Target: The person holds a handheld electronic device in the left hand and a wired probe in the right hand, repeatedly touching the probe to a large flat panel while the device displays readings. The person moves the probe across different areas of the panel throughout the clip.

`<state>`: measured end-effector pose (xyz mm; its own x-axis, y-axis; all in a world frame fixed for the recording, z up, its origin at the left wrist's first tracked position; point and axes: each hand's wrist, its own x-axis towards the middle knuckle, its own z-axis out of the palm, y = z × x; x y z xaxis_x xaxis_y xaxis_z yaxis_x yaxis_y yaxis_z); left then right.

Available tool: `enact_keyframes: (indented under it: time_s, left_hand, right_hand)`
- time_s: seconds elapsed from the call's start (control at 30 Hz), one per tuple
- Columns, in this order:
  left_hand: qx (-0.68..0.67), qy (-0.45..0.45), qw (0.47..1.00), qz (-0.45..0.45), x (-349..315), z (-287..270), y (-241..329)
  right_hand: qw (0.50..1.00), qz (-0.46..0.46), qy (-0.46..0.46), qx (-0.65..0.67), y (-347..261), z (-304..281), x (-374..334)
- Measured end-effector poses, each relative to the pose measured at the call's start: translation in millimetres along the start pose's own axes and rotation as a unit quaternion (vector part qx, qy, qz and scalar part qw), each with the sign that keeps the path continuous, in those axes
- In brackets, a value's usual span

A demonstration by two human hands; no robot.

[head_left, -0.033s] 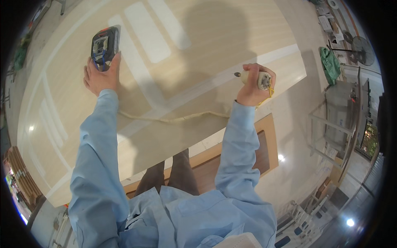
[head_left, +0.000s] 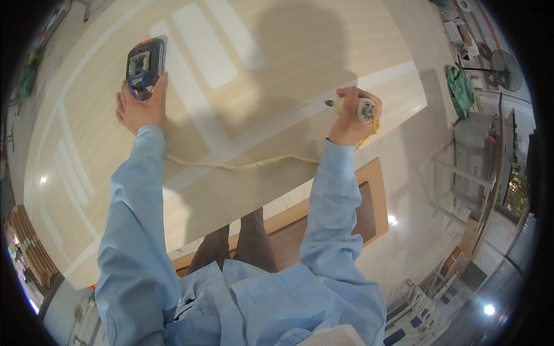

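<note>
My left hand (head_left: 141, 109) grips the near end of a black battery pack (head_left: 153, 69), which has blue wires and a pale lump on its top. The pack is over the far left of a large pale wood-grain panel (head_left: 277, 138) with whitish bands. Closed around a small cream-coloured handheld rotary tool (head_left: 365, 111), my right hand (head_left: 348, 124) is above the panel's right part. A dark tip (head_left: 329, 103) points left from the tool, and yellow wires (head_left: 375, 126) leave its rear end. A cream-wrapped cable (head_left: 248, 167) runs between my wrists.
Below the panel's near edge lies a brown framed board (head_left: 378, 202) beside my legs. Rightward are a metal frame (head_left: 461, 179), a green bag (head_left: 460, 92) and a fan (head_left: 508, 70). Stacked brown boards (head_left: 32, 242) stand at the lower left.
</note>
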<state>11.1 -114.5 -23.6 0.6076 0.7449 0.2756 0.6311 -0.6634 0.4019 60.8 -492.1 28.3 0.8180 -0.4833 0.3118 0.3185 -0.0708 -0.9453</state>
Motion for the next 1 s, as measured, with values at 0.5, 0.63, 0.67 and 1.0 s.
enact_keyframes:
  time_s: [0.5,0.63,0.67,1.0]
  left_hand:
    - [0.005,0.010,1.000,0.006,0.1,-0.8,-0.6]
    - [-0.004,0.010,1.000,0.002,0.2,-1.4,-0.3]
    - [-0.006,0.011,1.000,0.004,-0.4,-1.2,-0.7]
    - [0.026,0.010,1.000,0.004,1.4,1.2,-2.3]
  right_hand:
    - [0.998,0.040,-0.038,-0.029,-4.3,-10.3,-0.6]
    - [1.000,0.019,-0.023,-0.005,-5.2,-11.0,-5.0]
    - [1.000,0.021,-0.021,0.009,-5.7,-12.0,-6.5]
    - [0.997,0.038,-0.049,-0.046,-2.9,-10.6,-9.6]
